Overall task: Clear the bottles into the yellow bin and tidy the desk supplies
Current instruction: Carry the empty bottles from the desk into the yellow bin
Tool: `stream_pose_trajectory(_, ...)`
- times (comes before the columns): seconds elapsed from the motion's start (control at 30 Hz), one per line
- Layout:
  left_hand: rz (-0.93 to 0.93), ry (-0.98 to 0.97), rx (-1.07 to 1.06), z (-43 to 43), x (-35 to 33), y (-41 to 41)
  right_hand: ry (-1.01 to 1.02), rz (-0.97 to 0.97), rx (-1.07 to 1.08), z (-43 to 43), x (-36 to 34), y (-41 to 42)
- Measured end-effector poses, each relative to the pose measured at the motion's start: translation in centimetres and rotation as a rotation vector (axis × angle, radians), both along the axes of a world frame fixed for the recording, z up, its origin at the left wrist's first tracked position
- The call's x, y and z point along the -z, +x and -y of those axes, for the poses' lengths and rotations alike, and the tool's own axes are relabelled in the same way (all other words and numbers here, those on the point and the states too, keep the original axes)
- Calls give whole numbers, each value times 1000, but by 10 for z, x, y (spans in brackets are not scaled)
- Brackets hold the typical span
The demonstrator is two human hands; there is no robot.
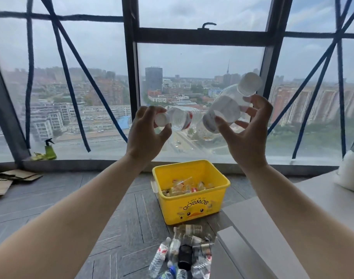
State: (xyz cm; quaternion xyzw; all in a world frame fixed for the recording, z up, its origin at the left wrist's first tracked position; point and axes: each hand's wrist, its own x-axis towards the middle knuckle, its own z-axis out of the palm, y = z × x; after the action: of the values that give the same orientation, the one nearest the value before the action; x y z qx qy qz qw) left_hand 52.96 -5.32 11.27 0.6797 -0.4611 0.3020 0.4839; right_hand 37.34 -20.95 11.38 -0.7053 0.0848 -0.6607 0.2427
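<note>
Both my arms are raised in front of the window, above the yellow bin (192, 206). My left hand (148, 135) grips a clear plastic bottle with a red-and-white label (180, 119) by its white cap end, the bottle lying sideways. My right hand (246, 129) holds a larger clear bottle with a white label (226, 107), tilted with its white cap up to the right. The bin stands on the floor and has several crushed bottles inside. A heap of empty bottles (182, 256) lies on the floor just in front of the bin.
A grey desk (272, 228) runs along the right, with a white soft object (351, 174) at its far end. Flattened cardboard (9, 180) lies on the floor at the left. A green spray bottle (49, 150) stands on the window sill.
</note>
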Motion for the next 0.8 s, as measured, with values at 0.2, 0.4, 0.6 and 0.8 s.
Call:
stream_pose_trajectory(0.2,30,-25,-23,38,-17,32,-26,29,38,34,-22,30)
stream_pose_trajectory(0.4,68,24,-30,113,-18,105,28,25,36,102,-17,98)
stream_pose_trajectory(0.6,-364,971,-289,194,40,175,662,-1037,218,204,72,167)
stream_pose_trajectory(0.8,-399,1106,-201,200,119,187,687,-1184,228,219,157,151)
